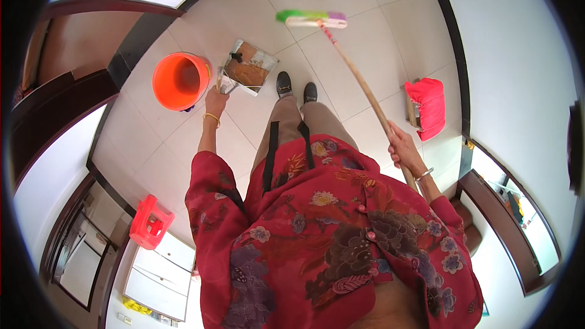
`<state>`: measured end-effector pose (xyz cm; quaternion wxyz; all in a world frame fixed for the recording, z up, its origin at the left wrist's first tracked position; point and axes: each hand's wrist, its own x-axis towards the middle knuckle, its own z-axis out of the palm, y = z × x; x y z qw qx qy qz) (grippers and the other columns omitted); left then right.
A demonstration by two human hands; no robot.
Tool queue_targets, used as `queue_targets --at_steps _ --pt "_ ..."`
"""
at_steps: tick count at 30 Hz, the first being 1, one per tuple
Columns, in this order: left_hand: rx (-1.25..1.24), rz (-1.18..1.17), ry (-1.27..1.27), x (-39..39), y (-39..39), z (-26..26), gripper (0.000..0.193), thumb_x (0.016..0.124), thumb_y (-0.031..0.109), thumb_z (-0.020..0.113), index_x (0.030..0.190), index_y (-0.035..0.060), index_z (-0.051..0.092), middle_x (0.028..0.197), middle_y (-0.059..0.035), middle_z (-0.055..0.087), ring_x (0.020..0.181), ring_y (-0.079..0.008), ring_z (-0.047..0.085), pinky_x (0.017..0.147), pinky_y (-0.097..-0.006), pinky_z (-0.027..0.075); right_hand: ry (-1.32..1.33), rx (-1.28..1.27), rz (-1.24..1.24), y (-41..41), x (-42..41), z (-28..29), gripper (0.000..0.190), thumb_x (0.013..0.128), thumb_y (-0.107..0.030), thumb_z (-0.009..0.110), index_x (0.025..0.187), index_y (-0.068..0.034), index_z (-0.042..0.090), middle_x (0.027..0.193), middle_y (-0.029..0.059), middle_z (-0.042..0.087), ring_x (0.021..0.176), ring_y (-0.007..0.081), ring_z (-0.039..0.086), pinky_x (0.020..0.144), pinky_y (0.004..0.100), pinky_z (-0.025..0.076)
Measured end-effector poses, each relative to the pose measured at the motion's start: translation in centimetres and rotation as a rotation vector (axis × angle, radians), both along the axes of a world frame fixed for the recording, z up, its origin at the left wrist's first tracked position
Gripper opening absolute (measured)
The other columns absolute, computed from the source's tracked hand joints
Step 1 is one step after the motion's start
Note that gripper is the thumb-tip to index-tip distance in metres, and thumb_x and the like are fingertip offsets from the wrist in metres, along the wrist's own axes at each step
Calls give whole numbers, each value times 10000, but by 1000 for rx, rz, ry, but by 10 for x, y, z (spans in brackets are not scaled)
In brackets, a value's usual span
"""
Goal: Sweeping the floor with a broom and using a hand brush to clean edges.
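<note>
My right hand (404, 145) grips the wooden handle of a broom (361, 77). The broom's head (315, 19), with green and purple bristles and a pale base, is far out in front over the tiles; whether it touches them I cannot tell. In my left hand (216, 99) is the handle of a metal dustpan (249, 66) with a worn, rust-brown pan. A small dark thing (236, 57) lies on the pan's left side. Just left of the dustpan stands an orange plastic bucket (176, 82), its inside partly shaded.
Pale floor tiles (219, 146) spread around my dark shoes (284, 83). To the right is a low wooden stool (412, 108) with a red cushion or cloth (427, 108). A red plastic stool (151, 223) stands near a white cabinet (160, 272). Doorways open on both sides.
</note>
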<state>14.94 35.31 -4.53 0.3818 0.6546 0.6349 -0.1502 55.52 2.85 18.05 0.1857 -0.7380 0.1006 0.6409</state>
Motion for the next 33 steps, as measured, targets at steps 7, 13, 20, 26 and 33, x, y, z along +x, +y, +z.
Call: queue_targets --at_steps 7,13,20,26,33 --pt "132 -200 6 3 21 -2 258 684 128 661 863 -31 564 698 -195 608 677 -341 616 615 -414 465 -89 78 -153 32 31 -60 409 927 -273 430 1319 -158 417 594 -15 418 376 49 372 296 228 360" --pt "190 -297 -10 24 32 -10 240 703 124 645 876 -21 564 691 -180 605 651 -309 616 593 -398 465 164 -9 -272 20 -23 -53 517 937 -259 421 1427 -194 268 625 -8 421 401 48 371 311 214 371" --pt "64 -205 30 56 36 -11 251 703 139 657 883 -10 566 696 -156 613 634 -276 618 581 -387 470 624 118 -540 -9 -61 -31 540 944 -250 450 1441 -182 250 634 -22 425 414 40 353 343 201 339" --pt "36 146 123 0 -88 21 357 686 151 669 998 -3 588 869 -229 634 858 -397 612 746 -443 483 475 266 21 -55 -39 -5 551 932 -261 497 1424 -117 294 663 -51 449 476 30 383 404 168 334" --pt "367 497 147 -58 -298 5 299 731 202 630 972 35 576 709 -165 605 657 -324 601 572 -398 462 367 317 446 35 47 -3 541 930 -283 467 1426 -155 292 651 -14 441 429 38 362 336 197 347"
